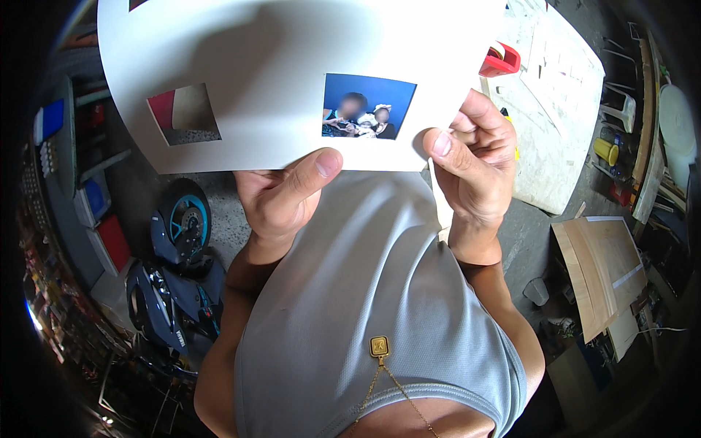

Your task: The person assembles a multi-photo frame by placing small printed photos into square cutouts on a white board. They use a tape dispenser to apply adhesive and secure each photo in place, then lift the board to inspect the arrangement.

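Note:
A large white paper sheet (pixel 270 139) is held up before my chest, its upper part running out of the picture. On its right side sits a small photo (pixel 369 107) of people against a blue background. Toward its left is a four-sided opening (pixel 184 114), with red and grey showing in it. My left hand (pixel 285 193) pinches the sheet's lower edge, thumb in front and the fingers hidden behind. My right hand (pixel 476 160) grips the lower right corner with its thumb on the front. A narrow pale strip (pixel 440 201) hangs below the right hand; what it belongs to is unclear.
A white worktable (pixel 548 139) stands at the right, with a red tape dispenser (pixel 501 60) near the sheet. Brown cardboard (pixel 602 270) leans farther right, below a yellow container (pixel 605 151). A dark motorcycle (pixel 175 292) with a blue-rimmed wheel stands at the left.

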Motion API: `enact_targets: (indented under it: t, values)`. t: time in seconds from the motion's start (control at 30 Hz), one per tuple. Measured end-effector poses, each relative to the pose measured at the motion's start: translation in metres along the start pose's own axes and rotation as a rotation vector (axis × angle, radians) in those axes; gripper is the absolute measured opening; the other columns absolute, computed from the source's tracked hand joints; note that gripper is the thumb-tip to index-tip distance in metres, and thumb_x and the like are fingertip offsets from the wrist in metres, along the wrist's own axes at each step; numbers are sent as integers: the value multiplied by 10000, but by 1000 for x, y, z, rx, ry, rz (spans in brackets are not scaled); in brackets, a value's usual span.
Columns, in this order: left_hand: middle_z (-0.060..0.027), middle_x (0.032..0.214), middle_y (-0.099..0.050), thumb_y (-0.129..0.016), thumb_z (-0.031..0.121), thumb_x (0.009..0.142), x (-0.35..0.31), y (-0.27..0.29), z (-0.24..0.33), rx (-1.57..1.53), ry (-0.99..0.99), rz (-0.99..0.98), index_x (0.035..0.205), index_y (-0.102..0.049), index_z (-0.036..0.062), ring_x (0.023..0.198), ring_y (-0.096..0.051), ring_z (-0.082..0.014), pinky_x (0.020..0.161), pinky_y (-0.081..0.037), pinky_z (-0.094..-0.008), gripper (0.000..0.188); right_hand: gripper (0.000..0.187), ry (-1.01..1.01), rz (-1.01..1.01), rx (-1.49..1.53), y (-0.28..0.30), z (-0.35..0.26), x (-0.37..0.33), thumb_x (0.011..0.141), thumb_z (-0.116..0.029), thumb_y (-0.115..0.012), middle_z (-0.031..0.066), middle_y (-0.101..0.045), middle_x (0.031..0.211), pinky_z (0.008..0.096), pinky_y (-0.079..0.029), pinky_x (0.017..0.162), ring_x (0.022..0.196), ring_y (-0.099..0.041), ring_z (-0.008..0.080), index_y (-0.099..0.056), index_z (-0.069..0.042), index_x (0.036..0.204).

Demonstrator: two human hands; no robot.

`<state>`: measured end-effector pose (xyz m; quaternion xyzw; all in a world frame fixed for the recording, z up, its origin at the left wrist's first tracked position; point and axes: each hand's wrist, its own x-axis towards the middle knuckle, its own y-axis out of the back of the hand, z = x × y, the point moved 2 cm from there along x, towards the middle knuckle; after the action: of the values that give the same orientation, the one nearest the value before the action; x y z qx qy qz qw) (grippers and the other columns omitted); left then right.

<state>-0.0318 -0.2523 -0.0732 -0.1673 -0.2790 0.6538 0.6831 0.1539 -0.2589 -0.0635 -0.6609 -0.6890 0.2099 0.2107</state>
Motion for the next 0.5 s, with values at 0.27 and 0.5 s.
enact_targets:
  t: [0.27, 0.5]
  values:
    - [-155, 1037, -677, -681, -89, 790, -1, 2, -1, -2, -4, -4, 1172, -589, -56, 955, -662, -205, 932, -513, -369, 394, 432, -10, -12, 64, 2, 5, 1, 852, 48, -703, 208, -690, 1134, 355, -554, 916, 1046, -680, 240, -578, 64, 1264]
    - [-137, 1061, -664, -668, -95, 784, -1, 6, -5, -5, 8, -26, 1195, -579, -40, 1001, -636, -211, 960, -479, -382, 424, 429, -25, -10, 113, 3, 8, 2, 852, 58, -695, 202, -692, 1127, 346, -555, 905, 1043, -678, 236, -574, 63, 1264]
